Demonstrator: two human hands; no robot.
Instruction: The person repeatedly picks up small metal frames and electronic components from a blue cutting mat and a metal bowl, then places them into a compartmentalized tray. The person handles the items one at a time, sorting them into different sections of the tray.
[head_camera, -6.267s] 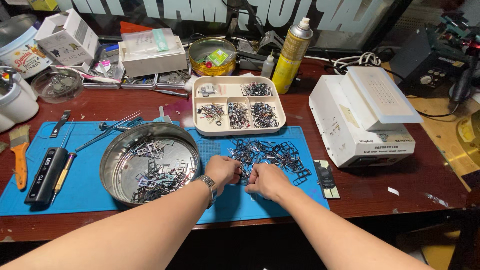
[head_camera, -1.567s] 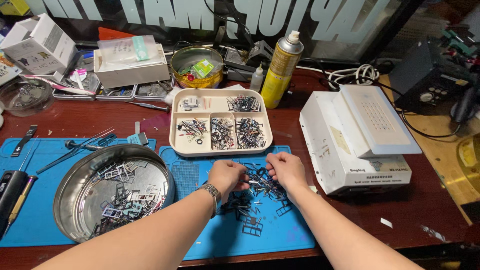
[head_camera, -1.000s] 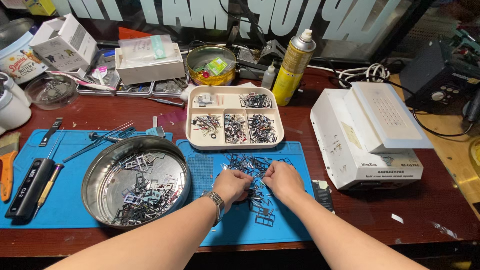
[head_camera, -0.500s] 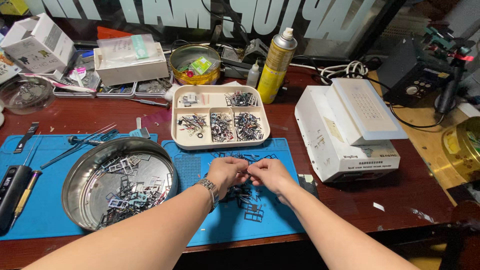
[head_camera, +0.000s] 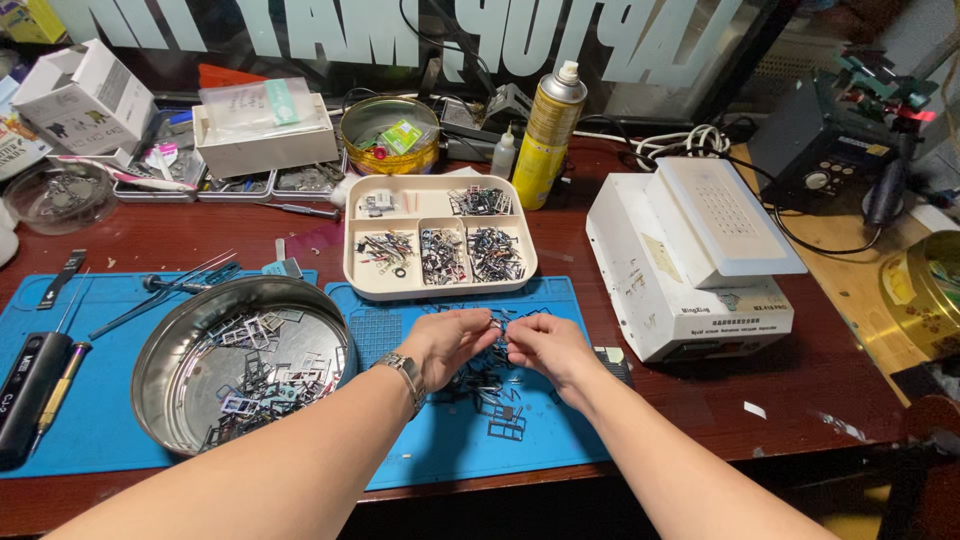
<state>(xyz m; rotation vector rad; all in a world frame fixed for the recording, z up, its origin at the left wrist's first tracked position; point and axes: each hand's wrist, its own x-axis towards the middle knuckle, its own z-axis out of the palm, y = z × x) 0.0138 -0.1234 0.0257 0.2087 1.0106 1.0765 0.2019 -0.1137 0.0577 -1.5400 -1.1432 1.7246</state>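
Hands meeting over a blue mat (head_camera: 560, 440), fingertips together above a heap of small dark metal trays (head_camera: 480, 385). Left hand (head_camera: 447, 343) curled nearly closed, thumb and forefinger pinching 1 small piece from the heap; wrist wearing a metal bracelet (head_camera: 404, 372). Right hand (head_camera: 545, 347) likewise half closed, fingertips pressed to the same piece; cannot tell how firmly either grips it.

Just behind the heap: cream compartment tray (head_camera: 440, 287) with 6 sections, 5 visibly holding sorted clusters of little metal parts, the front 3 fullest. Left of the heap, touching the mat edge: round steel pan (head_camera: 175, 335), its floor strewn with grey and dark card-tray frames (head_camera: 255, 385). Behind the compartment tray: brass-coloured round tin (head_camera: 360, 150) holding a green packet and oddments, with a yellow spray can (head_camera: 548, 135) to its right. Right of the heap: white boxy machine (head_camera: 690, 265) with a raised perforated plate. Far left of the steel pan: black pen-shaped tool (head_camera: 30, 385) and tweezers (head_camera: 175, 290) on a second blue mat (head_camera: 90, 440).
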